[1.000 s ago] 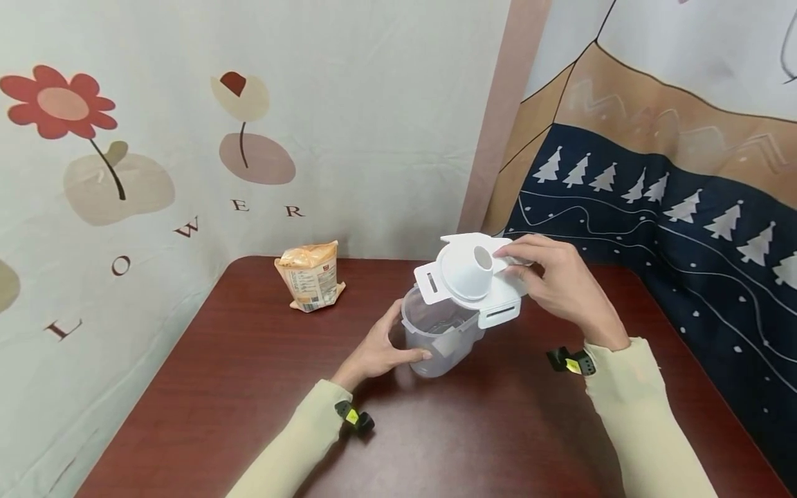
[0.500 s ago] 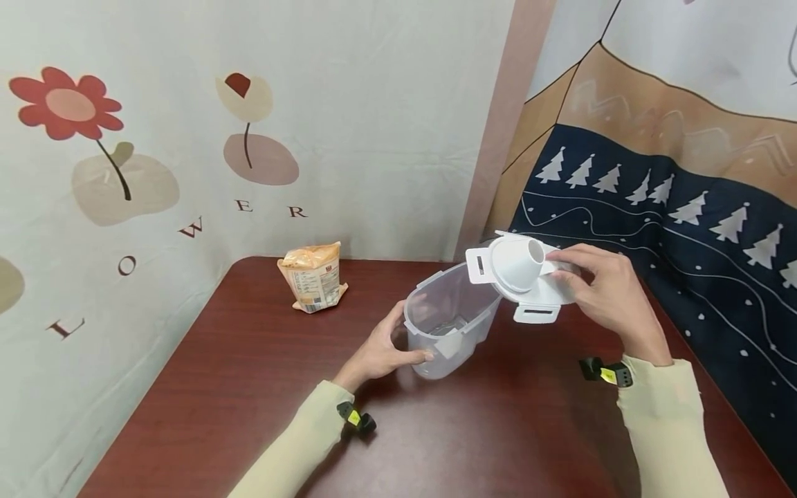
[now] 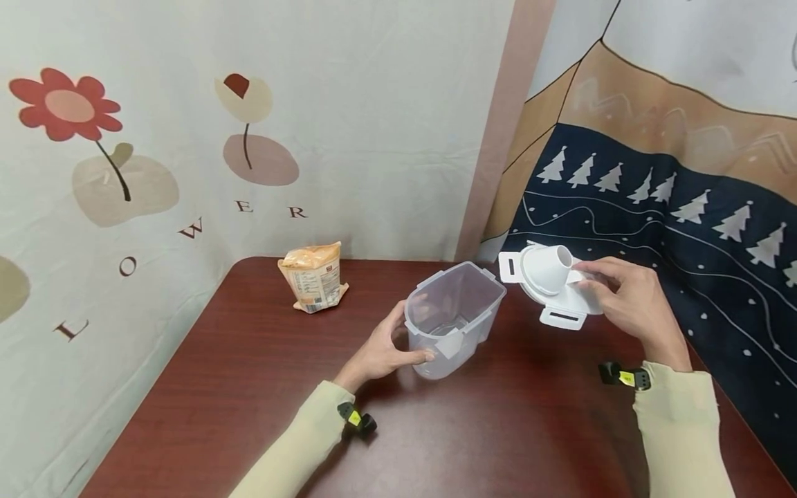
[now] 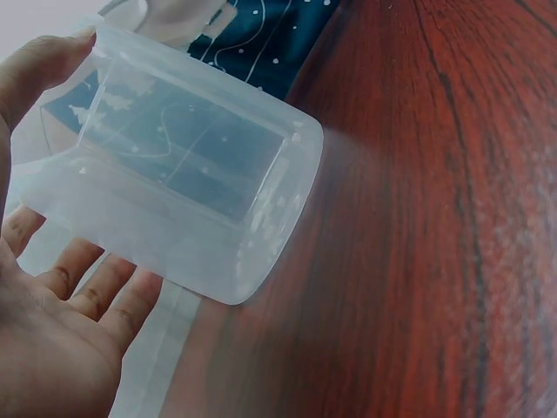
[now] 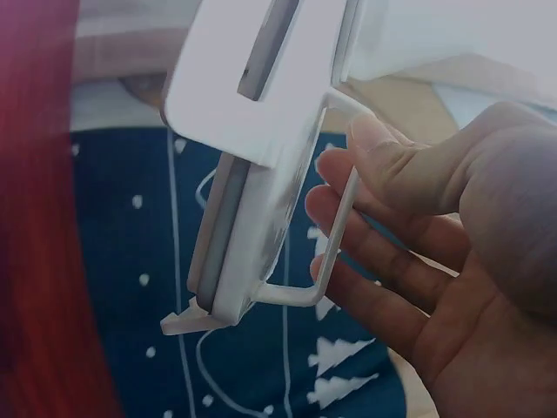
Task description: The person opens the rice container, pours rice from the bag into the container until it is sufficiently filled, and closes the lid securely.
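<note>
My left hand [image 3: 381, 347] grips a clear plastic container [image 3: 457, 346] at its near left side, thumb on the front and fingers round the back. Its top is uncovered, and the inside shows only clear plastic. In the left wrist view the container [image 4: 191, 165] appears tilted, with its base near the table. To the right, my right hand [image 3: 631, 297] holds a white lid [image 3: 554, 287] in the air, apart from the container's rim. The lid has a round spout and slotted side flaps. In the right wrist view, thumb and fingertips pinch its thin loop handle [image 5: 339, 235].
An orange and white food packet [image 3: 313, 277] stands at the back left of the dark red wooden table [image 3: 249, 401]. Printed cloth hangs behind the table [image 3: 386, 138] and along its right side [image 3: 735, 332].
My right hand has carried the lid rightward, off the container and slightly down, which leaves the container's whole mouth in sight. My left hand and the container stay in place.
</note>
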### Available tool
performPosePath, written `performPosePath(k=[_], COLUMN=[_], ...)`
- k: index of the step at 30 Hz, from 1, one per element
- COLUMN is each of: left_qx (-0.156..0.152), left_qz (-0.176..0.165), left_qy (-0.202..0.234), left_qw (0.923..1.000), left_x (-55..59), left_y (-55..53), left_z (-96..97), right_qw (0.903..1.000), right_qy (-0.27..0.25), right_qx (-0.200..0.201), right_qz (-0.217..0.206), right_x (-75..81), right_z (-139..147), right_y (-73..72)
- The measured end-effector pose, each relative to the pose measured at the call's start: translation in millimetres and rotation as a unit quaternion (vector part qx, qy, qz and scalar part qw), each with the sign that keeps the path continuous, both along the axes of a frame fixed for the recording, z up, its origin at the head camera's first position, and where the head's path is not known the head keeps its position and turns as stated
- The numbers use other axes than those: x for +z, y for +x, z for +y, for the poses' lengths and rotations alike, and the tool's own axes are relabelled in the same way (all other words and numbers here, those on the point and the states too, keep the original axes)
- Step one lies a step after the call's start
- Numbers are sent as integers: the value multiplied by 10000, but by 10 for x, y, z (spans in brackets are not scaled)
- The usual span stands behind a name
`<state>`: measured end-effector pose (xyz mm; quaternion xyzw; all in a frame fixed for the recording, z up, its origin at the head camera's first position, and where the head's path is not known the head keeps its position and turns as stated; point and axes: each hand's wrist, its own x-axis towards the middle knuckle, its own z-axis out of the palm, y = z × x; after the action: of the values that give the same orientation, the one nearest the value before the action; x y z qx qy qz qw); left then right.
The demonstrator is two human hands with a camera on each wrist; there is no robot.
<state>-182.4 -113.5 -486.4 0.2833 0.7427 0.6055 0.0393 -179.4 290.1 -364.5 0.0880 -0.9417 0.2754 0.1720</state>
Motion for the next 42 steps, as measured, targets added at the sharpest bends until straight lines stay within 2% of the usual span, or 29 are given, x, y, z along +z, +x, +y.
performPosePath(k=[7,17,28,42], left_qx=[-2,-15,-4,-47], left_qz=[26,11,-21,-132], left_qy=[54,-53,-95,-68], left_qw=[10000,10000,10000,9999], left_x=[-19,-41,-28,-31], left_y=[-5,-12,-7,-17], left_z=[-3,-5,-11,-28], right_qw=[9991,9931,9825,9732], right_qy=[214,370,590,732], right_qx=[-79,-170,-74,37], right_qz=[-351,-1101,-1763,-2178], right_x=[-194,-435,-546,-669], right_z=[127,240,256,205], right_y=[-62,-107,-152,-158])
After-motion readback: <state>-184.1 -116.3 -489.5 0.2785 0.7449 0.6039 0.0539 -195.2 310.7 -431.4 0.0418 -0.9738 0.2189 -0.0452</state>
